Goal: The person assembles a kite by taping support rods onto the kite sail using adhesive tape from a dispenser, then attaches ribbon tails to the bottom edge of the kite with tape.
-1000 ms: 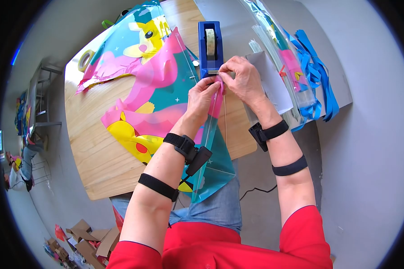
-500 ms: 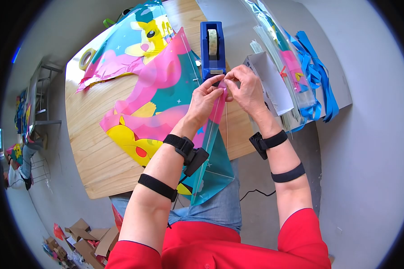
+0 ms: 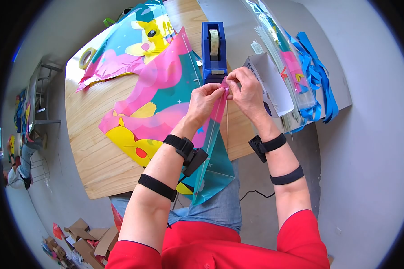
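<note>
A pink and teal printed sheet with yellow figures lies partly on the wooden table and hangs over its front edge toward my lap. My left hand pinches the sheet's narrow pink corner. Close beside it, my right hand has its thumb and forefinger closed at the tip of the same corner. Any small piece between those fingertips is too small to make out. Just beyond both hands stands a blue tape dispenser with a roll in it. A thin rod runs along the sheet's edge.
Another printed sheet and a tape roll lie at the table's back left. To the right are a white box, plastic-wrapped rods and blue straps. Cardboard boxes lie on the floor; a person is far left.
Both hands have drawn slightly back from the dispenser with the pink corner. My right hand's fingers have shifted along the tip. The dispenser sits slightly further right in view.
</note>
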Available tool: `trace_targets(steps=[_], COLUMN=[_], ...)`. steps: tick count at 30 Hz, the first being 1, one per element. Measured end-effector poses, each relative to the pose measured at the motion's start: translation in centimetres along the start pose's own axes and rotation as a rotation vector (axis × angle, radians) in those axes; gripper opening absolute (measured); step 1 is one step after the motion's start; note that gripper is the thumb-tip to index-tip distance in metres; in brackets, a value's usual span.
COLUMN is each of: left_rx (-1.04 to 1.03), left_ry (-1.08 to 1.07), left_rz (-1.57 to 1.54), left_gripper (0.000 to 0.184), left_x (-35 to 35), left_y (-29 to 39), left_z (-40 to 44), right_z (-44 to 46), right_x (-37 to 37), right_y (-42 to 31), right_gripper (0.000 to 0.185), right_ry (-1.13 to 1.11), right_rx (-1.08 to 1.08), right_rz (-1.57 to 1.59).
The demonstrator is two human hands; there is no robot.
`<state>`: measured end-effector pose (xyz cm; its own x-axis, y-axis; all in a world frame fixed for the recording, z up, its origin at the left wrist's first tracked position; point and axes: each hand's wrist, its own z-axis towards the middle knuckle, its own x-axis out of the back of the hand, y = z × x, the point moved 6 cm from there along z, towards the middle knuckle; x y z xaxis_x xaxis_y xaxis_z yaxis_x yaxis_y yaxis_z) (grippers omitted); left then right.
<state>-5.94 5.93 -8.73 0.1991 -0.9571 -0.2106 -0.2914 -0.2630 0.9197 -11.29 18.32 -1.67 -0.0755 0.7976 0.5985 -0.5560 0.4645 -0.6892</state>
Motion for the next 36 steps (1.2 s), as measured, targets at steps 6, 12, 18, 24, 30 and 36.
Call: trace_targets(steps=[6, 12, 18, 24, 30, 36], left_rx=[0.054, 0.096, 0.014, 0.203, 0.202, 0.107], left_ry=[-0.030, 0.001, -0.038, 0.055, 0.044, -0.079], left_rz=[-0.134, -0.174, 0.026, -0.110, -0.147, -0.061], left_gripper=[0.031, 0.032, 0.026, 0.018, 0.017, 0.017], left_x=[-0.3, 0.0, 0.8, 1.2, 0.4, 0.5], left_y=[0.8, 1.8, 2.3, 1.5, 2.1, 2.5], left_z=[-0.9, -1.7, -1.5, -1.4, -1.7, -1.3], right_z=[-0.1, -1.8, -2.2, -2.4, -1.6, -1.0], right_x=[0.7, 1.4, 1.0, 1.2, 1.2, 0.7], right_y=[-0.8, -3.0, -3.6, -4.4, -3.1, -2.1], right_gripper=[0.009, 0.018, 0.018, 0.018, 0.011, 0.010], right_ry=[0.092, 0.145, 0.110, 0.109, 0.121, 0.074], right_rx=[0.145, 0.308, 0.337, 0.373, 0.260, 0.188], right_rz=[0.021, -0.078, -0.142, -0.156, -0.053, -0.070])
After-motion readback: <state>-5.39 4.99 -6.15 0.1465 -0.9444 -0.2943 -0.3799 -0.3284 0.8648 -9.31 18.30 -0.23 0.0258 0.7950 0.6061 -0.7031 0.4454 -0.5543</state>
